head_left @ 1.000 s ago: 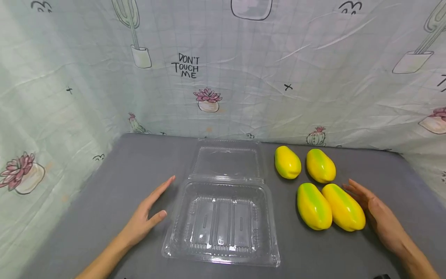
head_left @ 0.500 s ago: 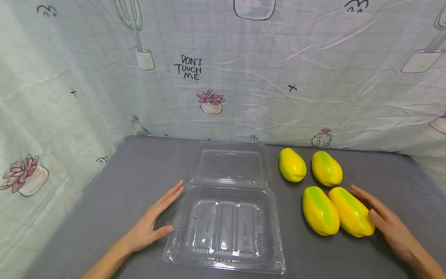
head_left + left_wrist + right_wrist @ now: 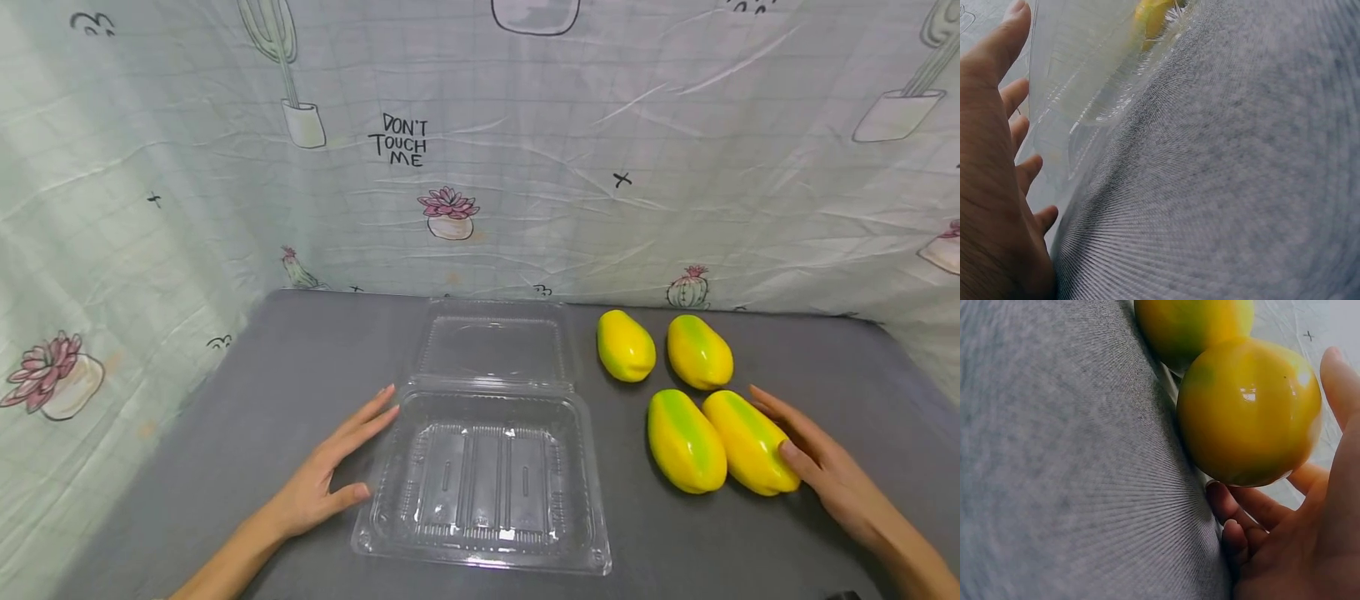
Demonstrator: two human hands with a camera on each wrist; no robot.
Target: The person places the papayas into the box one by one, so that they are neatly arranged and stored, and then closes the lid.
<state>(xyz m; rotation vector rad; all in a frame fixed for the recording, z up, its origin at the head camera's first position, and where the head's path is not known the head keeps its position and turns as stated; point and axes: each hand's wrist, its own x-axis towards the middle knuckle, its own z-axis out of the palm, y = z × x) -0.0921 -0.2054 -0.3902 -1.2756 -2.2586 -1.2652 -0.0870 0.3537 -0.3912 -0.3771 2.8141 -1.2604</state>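
Beside the left edge of an opened clear plastic clamshell box (image 3: pixel 480 492), my left hand (image 3: pixel 318 475) has its fingers spread, fingertips right at the rim. In the left wrist view its fingers (image 3: pixel 1027 172) point toward the clear plastic. My right hand (image 3: pixel 828 467) lies along the right side of the nearest right papaya (image 3: pixel 752 446), yellow with a green stripe. Its thumb is near the fruit's front end and its loosely bent fingers (image 3: pixel 1260 506) are low against the far side. In the right wrist view the thumb stands off from the papaya.
Touching that fruit on its left is another papaya (image 3: pixel 686 442). Two more, a back left papaya (image 3: pixel 626 346) and a back right papaya (image 3: pixel 700 352), lie behind. The box's lid (image 3: pixel 491 346) lies flat toward the printed curtain (image 3: pixel 525 167). Everything rests on a grey cloth (image 3: pixel 300 358).
My left hand has moved right, up to the box's rim. My right hand has come in closer to the near right papaya, its thumb now at the fruit. The view has shifted slightly.
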